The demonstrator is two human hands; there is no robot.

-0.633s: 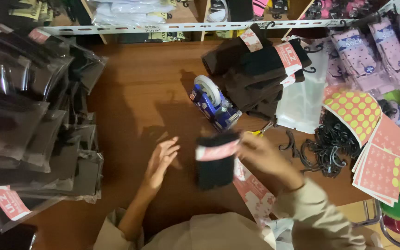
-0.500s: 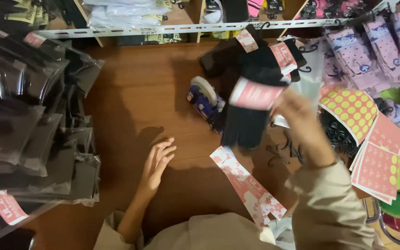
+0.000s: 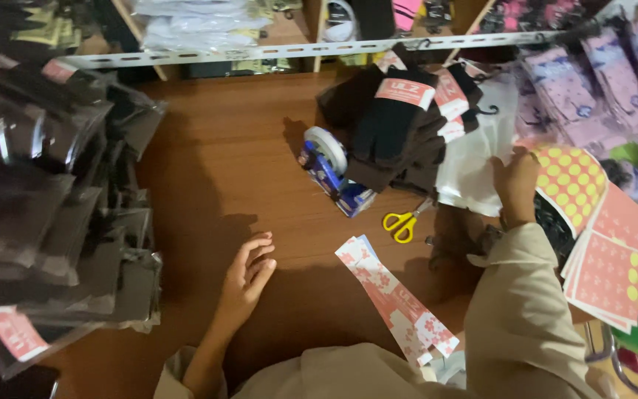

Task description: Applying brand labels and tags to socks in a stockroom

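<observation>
Yellow scissors [image 3: 402, 222]; black socks [image 3: 396, 133] (pink label bands).

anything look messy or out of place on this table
Nothing damaged or spilled. The yellow scissors lie open, half under the black sock pile, near the right hand. The left hand rests empty on the wood.

A single head-worn camera looked steeply down at the counter [image 3: 208, 170] from close above, facing the shelf rail [image 3: 297, 50] along the frame's top, arms entering from the bottom edge.
</observation>
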